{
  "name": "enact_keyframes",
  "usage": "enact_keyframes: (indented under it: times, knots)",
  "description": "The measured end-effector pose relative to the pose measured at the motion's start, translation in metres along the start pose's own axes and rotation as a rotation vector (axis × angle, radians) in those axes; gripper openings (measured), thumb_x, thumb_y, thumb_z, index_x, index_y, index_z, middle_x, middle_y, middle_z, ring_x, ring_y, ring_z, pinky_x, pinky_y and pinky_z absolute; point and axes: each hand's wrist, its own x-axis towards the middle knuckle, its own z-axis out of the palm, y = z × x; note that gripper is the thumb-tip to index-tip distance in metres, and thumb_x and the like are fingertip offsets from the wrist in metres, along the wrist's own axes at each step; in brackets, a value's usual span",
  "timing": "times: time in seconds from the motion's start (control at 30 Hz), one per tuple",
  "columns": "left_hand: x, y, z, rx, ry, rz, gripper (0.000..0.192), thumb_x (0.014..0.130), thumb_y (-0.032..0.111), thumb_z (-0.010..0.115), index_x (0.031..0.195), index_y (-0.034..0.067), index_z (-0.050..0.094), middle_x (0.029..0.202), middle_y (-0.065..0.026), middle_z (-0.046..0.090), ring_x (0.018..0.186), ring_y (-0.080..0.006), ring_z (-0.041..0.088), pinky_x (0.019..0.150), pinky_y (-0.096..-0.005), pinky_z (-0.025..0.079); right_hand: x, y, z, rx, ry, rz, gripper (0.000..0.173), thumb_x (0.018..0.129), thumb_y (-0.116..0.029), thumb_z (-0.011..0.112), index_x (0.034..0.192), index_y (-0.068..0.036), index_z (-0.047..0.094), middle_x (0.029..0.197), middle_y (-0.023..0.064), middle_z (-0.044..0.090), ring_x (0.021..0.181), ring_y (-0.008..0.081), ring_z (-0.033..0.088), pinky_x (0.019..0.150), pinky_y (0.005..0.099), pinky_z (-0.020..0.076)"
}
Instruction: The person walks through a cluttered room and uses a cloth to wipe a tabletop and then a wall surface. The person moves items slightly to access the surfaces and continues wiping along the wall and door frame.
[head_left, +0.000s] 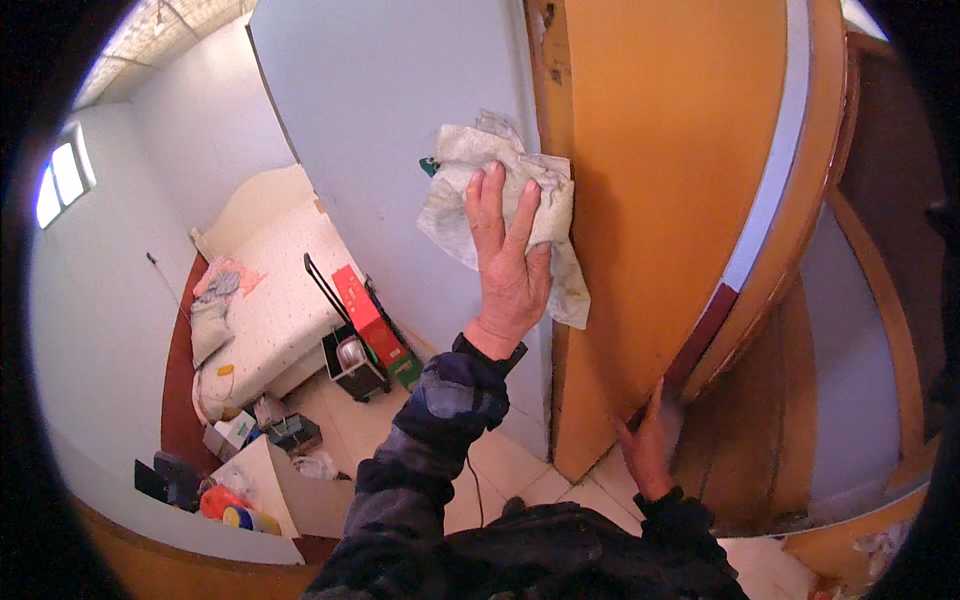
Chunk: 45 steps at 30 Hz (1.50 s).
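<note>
My left hand (510, 262) lies with spread fingers on a crumpled, stained white cloth (450, 187), pressing it to the pale wall panel (390, 97) beside the orange wooden door (667, 150). A small dark green bit shows at the cloth's left edge. Lower right, my right hand (651, 446) is at the door's outer edge, near a dark red strip (701, 341) below a pale strip; its fingers are partly hidden and blurred, so its grip is unclear. Both sleeves are dark.
A bed (277, 300) with pillows stands at the left. Near it are an open black crate trolley (356, 375), a red and green box (371, 319) and a pale cabinet (277, 480) with items on top. A cable (478, 487) runs over the tiled floor.
</note>
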Motion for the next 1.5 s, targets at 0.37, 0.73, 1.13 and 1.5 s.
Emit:
enact_keyframes:
  times: [0.37,0.73,1.13,1.5]
  knots:
    - [0.1,-0.009,-0.026,-0.024,0.044,0.109,0.056,0.092,-0.003,0.057,0.147,0.005,0.054,0.162,-0.0233,0.033,0.151,-0.0466,0.027,0.124,-0.0519,0.022,-0.007,0.026,0.012,0.116,0.051,-0.017,0.097,0.09,-0.006,0.072,0.163,-0.001,0.009,0.153,0.0244,0.046,0.138,0.0348,0.05,0.115,0.0434,0.0408]
    - [0.195,-0.028,-0.045,0.031,0.075,0.179,0.046,0.109,0.024,0.043,0.149,0.002,0.051,0.161,-0.0233,0.036,0.151,-0.0387,0.033,0.123,-0.044,0.026,-0.026,0.077,0.03,0.163,0.052,0.189,0.085,0.092,-0.009,0.069,0.161,0.001,0.019,0.137,0.0258,0.055,0.122,0.0321,0.058,0.103,0.0412,0.0471]
    - [0.293,-0.014,-0.052,-0.058,0.167,-0.029,0.054,0.11,0.036,0.043,0.149,0.0,0.049,0.15,-0.021,0.053,0.138,-0.0348,0.05,0.115,-0.0391,0.036,-0.035,0.099,0.024,0.005,0.014,0.25,0.09,0.09,-0.023,0.073,0.161,-0.004,0.021,0.129,0.0298,0.062,0.113,0.0439,0.065,0.1,0.0483,0.0513]
    - [0.344,0.015,-0.044,0.006,0.234,0.079,0.053,0.108,0.035,0.046,0.145,-0.002,0.053,0.136,-0.0308,0.06,0.127,-0.044,0.057,0.108,-0.0453,0.043,-0.05,0.134,0.018,-0.09,0.066,0.254,0.09,0.093,-0.016,0.071,0.162,-0.003,0.014,0.11,0.0204,0.068,0.094,0.0306,0.07,0.085,0.0403,0.0557]
